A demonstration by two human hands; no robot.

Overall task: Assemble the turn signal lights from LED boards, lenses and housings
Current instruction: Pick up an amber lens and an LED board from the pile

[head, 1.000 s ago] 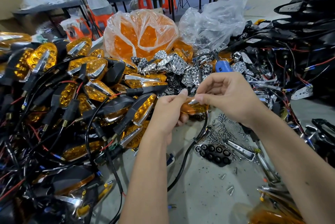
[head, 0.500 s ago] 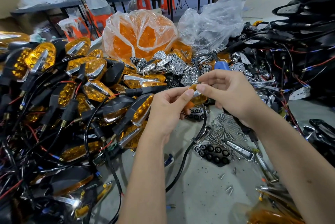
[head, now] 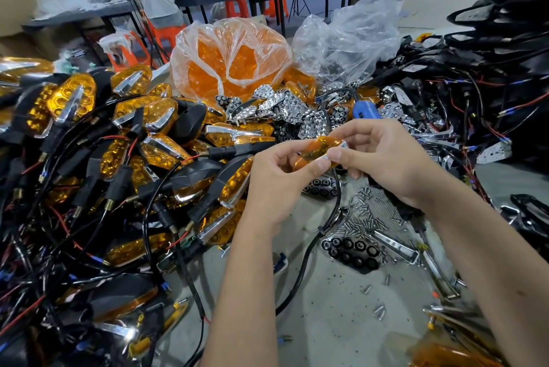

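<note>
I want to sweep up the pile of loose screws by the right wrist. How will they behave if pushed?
The screws are small, loose and heaped on the table, so they will probably scatter rather than slide together. Their round shanks suggest some will roll; strays already lie apart nearby. Each likely weighs very little.

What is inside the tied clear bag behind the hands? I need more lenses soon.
The clear bag is packed with orange lenses, visible through the plastic. Its lower part is hidden behind the chrome reflectors heaped in front, so the count stays unknown.
</note>
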